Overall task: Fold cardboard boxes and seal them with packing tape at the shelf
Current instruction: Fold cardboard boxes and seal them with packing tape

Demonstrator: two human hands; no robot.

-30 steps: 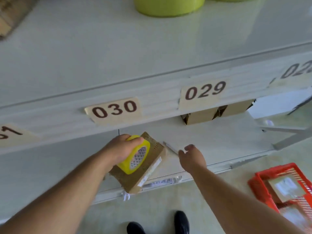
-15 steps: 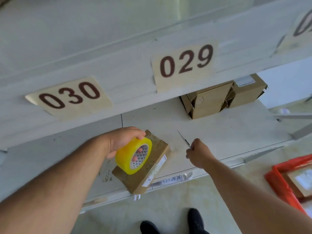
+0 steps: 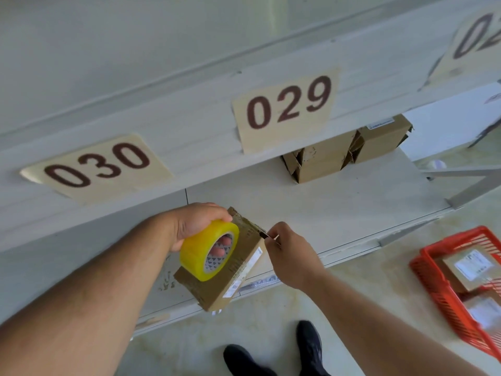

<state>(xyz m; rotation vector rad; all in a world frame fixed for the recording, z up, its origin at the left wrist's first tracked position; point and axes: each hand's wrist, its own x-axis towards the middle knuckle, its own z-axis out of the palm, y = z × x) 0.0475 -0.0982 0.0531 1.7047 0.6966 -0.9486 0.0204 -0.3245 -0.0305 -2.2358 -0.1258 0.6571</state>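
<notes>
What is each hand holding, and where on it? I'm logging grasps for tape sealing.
The left hand grips the tape roll, fingers through its core, on the box. The right hand pinches a small blade at the box's far end.

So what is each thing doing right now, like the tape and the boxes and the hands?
Left hand: gripping the tape roll.
Yellow tape roll: on edge atop the box.
Cardboard box: closed, overhanging the lower shelf edge.
Right hand: pinching something thin at the box's corner; unclear what.
Two boxes under label 029: end flaps loose.
Red basket: holding labelled parcels.
</notes>
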